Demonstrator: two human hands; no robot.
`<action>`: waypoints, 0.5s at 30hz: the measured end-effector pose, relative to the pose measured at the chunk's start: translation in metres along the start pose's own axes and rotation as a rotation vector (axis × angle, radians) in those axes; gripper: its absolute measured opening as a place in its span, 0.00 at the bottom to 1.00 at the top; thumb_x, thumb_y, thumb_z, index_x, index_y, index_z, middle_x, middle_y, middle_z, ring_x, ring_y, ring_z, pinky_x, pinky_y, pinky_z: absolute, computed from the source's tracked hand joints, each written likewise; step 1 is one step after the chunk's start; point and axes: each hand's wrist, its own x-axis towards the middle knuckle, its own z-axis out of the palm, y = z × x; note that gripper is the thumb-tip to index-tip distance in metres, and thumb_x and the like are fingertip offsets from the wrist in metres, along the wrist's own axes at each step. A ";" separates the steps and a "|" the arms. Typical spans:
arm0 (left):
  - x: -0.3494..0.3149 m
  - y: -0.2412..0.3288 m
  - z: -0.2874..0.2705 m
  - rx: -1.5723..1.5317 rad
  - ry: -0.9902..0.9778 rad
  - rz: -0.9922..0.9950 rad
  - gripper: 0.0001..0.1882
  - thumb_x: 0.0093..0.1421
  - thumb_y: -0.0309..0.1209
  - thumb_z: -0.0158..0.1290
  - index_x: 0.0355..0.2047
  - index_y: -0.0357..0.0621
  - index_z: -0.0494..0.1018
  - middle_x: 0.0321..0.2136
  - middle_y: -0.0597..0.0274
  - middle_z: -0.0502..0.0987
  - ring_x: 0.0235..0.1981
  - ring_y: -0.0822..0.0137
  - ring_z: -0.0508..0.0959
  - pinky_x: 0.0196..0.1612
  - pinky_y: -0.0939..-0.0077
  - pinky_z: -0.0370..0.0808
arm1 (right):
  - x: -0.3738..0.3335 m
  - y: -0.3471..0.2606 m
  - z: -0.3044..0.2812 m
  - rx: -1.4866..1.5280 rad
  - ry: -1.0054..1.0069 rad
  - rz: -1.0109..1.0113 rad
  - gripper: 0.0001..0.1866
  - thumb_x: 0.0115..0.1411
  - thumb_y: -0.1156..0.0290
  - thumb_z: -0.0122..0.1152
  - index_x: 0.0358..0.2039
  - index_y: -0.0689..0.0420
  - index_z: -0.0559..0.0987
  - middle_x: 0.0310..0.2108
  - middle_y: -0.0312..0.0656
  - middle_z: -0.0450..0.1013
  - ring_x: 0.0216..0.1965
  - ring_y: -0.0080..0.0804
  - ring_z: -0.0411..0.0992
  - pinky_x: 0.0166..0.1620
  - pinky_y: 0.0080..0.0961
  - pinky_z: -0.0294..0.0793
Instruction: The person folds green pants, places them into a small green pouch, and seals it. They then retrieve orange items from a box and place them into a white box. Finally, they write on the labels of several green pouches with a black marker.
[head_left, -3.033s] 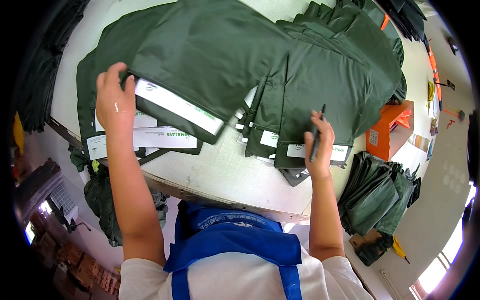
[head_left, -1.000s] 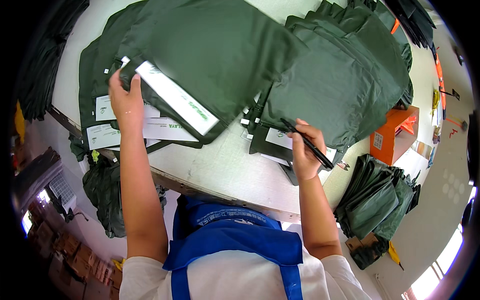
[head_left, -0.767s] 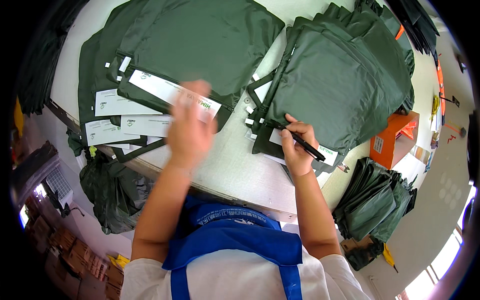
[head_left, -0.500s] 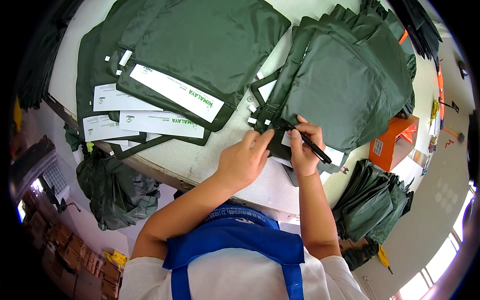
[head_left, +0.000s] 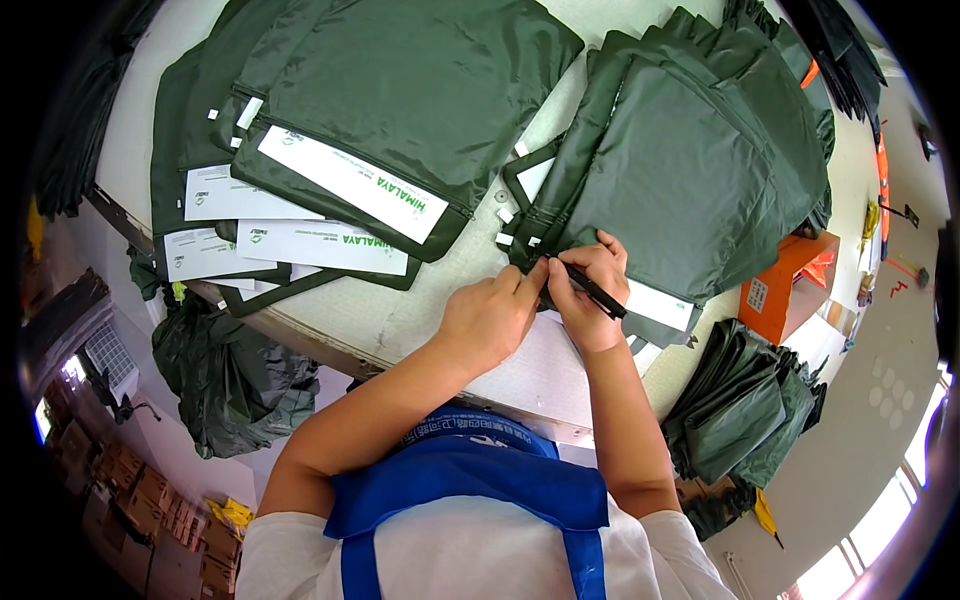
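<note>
My right hand [head_left: 592,300] is closed around a black pen [head_left: 603,293], which slants from the lower right up to the corner of a dark green fabric bag [head_left: 680,180]. That bag tops a fanned stack at the right of the table. With fingers drawn together, my left hand [head_left: 490,318] pinches the bag's near left corner, beside its zipper end. The fingertips of both hands almost meet there and hide the pen's upper end. A white strip [head_left: 660,304] with small print shows just right of my right hand.
Another pile of dark green bags [head_left: 400,90] with white printed strips covers the table's left side. An orange box [head_left: 788,288] stands at the right. Dark green bundles hang off the table edge at left [head_left: 235,380] and right [head_left: 740,400].
My right hand has moved left and slightly down with the pen, closer to my left fingers. The left fingers have drawn together at the bag's corner. More of the white strip shows.
</note>
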 end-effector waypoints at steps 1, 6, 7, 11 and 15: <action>-0.001 0.000 0.001 -0.008 -0.014 0.001 0.23 0.57 0.32 0.54 0.53 0.41 0.70 0.27 0.60 0.71 0.21 0.61 0.77 0.22 0.68 0.73 | 0.000 0.000 0.000 -0.011 -0.001 0.001 0.10 0.47 0.77 0.69 0.26 0.54 0.74 0.22 0.34 0.73 0.24 0.30 0.71 0.53 0.41 0.65; 0.001 0.003 -0.005 -0.029 -0.016 -0.021 0.19 0.57 0.32 0.56 0.49 0.41 0.73 0.25 0.60 0.71 0.22 0.61 0.77 0.23 0.68 0.74 | -0.001 0.002 0.001 0.001 0.031 0.002 0.10 0.47 0.78 0.68 0.26 0.55 0.74 0.22 0.34 0.73 0.24 0.30 0.71 0.53 0.42 0.66; 0.002 0.004 -0.008 -0.033 -0.037 -0.029 0.20 0.56 0.31 0.56 0.49 0.40 0.72 0.26 0.60 0.72 0.23 0.60 0.77 0.23 0.68 0.74 | -0.001 0.003 0.001 0.010 0.044 0.003 0.10 0.47 0.79 0.68 0.26 0.55 0.73 0.22 0.35 0.73 0.24 0.30 0.71 0.53 0.42 0.66; -0.005 0.006 -0.005 -0.273 0.026 -0.177 0.20 0.55 0.30 0.58 0.48 0.40 0.69 0.30 0.58 0.75 0.27 0.57 0.78 0.28 0.67 0.74 | -0.008 0.007 -0.004 0.157 0.106 0.097 0.09 0.49 0.82 0.64 0.27 0.58 0.73 0.23 0.38 0.73 0.25 0.30 0.71 0.54 0.45 0.69; -0.020 0.004 0.012 -0.605 0.004 -0.361 0.20 0.55 0.30 0.60 0.46 0.40 0.68 0.33 0.57 0.79 0.28 0.61 0.78 0.31 0.71 0.73 | -0.015 0.004 -0.016 0.232 0.130 0.101 0.09 0.50 0.83 0.63 0.29 0.59 0.72 0.23 0.39 0.73 0.25 0.30 0.71 0.54 0.44 0.70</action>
